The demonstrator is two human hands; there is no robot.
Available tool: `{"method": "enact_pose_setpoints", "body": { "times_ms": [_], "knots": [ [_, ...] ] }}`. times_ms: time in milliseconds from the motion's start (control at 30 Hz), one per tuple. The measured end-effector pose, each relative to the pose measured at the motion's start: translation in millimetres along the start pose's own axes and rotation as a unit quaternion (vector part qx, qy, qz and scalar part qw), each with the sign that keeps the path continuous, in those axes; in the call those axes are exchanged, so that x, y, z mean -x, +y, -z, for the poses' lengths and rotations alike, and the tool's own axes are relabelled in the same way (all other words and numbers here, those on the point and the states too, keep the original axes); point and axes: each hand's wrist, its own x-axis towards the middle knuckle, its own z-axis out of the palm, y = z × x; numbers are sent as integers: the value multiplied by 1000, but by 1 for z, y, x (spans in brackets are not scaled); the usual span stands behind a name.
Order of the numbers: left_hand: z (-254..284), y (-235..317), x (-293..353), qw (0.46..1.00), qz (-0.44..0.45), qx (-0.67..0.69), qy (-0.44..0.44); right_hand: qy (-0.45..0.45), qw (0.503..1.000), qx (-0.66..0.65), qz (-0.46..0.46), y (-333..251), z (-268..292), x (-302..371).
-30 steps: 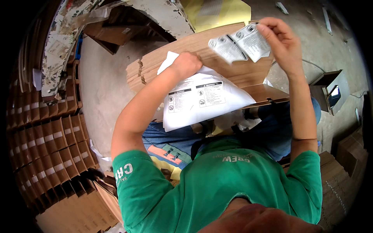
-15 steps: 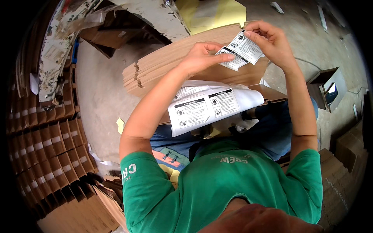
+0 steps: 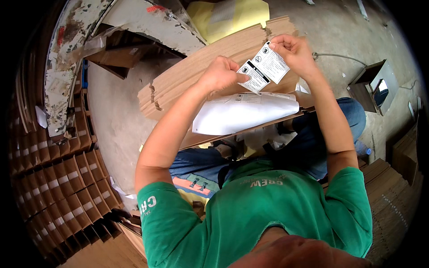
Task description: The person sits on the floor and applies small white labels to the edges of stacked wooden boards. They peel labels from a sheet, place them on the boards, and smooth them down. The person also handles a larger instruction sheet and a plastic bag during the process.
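Observation:
Pinched in my left hand (image 3: pixel 220 73) is a white warning label (image 3: pixel 255 79) with a black header band, small pictograms and lines of text. My right hand (image 3: pixel 292 52) grips a similar label (image 3: pixel 273 64) by its top corner. The two labels meet or overlap along one edge; whether they are joined I cannot tell. Below them, over my lap, lies a curled white label sheet (image 3: pixel 246 115), mostly blank side up, with some print along its far edge. Behind the labels is a stack of wood-grain boards (image 3: pixel 178 87), notched at its near-left end.
Yellow sheet material (image 3: pixel 230 18) lies beyond the boards. A worn, paint-chipped frame (image 3: pixel 149 20) stands at the far left, above rows of brown compartmented pieces (image 3: pixel 58 187). On the right are a small open box (image 3: pixel 375 87), a cable (image 3: pixel 342 56) and stacked brown panels (image 3: pixel 384 192).
Both hands and the labels have shifted slightly left, the right hand also toward me. The label sheet, printed side showing earlier, now shows mostly blank white.

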Motion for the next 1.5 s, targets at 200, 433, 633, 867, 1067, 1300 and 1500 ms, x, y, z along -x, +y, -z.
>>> {"method": "enact_pose_setpoints", "body": {
  "times_ms": [200,433,633,867,1067,1300,1500],
  "knots": [
    [19,-1,1,981,41,161,-102,20,1000,1,20,0,-8,5],
    [26,-15,18,963,61,241,-107,-21,999,-2,-33,-2,-21,7],
    [20,-21,36,959,-28,276,-61,15,990,-128,-54,-1,-5,12],
    [0,-23,50,966,-70,246,-25,-92,936,-296,-167,-1,-13,53],
    [2,-23,55,943,-45,319,-83,-15,987,-142,-80,3,-11,51],
    [22,-36,68,937,-6,319,-141,-37,997,13,-66,7,20,39],
    [12,-42,60,954,-2,285,-89,-59,993,30,-94,14,24,35]
  ]
}}
